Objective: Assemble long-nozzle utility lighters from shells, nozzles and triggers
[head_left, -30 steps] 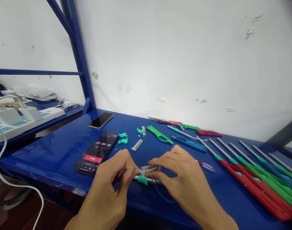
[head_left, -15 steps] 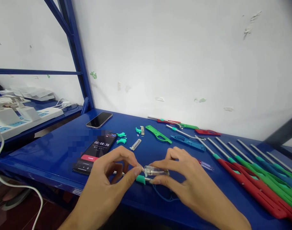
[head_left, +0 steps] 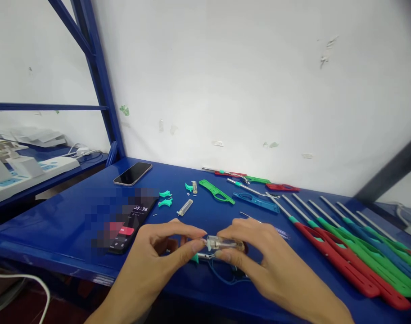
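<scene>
My left hand (head_left: 160, 258) and my right hand (head_left: 259, 261) meet over the front of the blue table (head_left: 73, 211). My right thumb and fingers pinch a small clear plastic tube (head_left: 225, 243). My left thumb and forefinger pinch its left end, where a teal piece (head_left: 194, 258) sits on a thin metal rod (head_left: 205, 256). A blue wire loop (head_left: 225, 276) lies under my hands.
Two phones lie to the left, a dark one (head_left: 133, 173) and one showing a timer (head_left: 131, 220). Small teal parts (head_left: 165, 198), a clear tube (head_left: 185, 207) and green (head_left: 215, 191) and blue (head_left: 255, 200) handle shells lie behind. Long red and green lighters (head_left: 343, 252) are in a row at right.
Both hands with the clear tube have shifted slightly right and away from me. The camera has turned a little right and down.
</scene>
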`<state>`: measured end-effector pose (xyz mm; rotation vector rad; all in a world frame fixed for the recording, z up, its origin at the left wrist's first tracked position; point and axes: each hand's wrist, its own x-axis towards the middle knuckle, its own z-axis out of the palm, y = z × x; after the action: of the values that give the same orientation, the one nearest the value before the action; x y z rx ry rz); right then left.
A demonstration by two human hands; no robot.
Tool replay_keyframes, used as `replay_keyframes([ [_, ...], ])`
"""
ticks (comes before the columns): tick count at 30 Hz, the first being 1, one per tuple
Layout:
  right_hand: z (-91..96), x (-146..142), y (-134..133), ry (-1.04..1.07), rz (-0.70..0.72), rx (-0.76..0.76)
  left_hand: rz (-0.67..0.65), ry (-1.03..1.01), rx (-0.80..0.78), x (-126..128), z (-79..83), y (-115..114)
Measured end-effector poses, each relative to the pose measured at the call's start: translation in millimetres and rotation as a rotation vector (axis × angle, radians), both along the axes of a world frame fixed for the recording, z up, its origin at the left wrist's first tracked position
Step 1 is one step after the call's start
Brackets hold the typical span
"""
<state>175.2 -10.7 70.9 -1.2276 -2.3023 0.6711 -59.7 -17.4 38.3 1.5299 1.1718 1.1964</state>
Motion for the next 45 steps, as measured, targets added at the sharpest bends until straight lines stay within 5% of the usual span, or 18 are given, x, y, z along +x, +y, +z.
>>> replay_keyframes([
  [11,-3.0,-4,2,-0.044,0.008,0.111,-0.031,0.015,0.062,4,-2.8,-1],
  [20,-5.4,-4,6,-0.011,0.011,0.189,0.078,0.075,0.219,2,0.2,-10],
  [27,-8.5,-2,8,0.054,0.136,0.164,0.076,-0.043,0.213,11,-3.0,-16],
  [45,-11.3,-1,8,-0.050,0.100,0.238,0.091,-0.034,0.229,7,-7.4,-16],
])
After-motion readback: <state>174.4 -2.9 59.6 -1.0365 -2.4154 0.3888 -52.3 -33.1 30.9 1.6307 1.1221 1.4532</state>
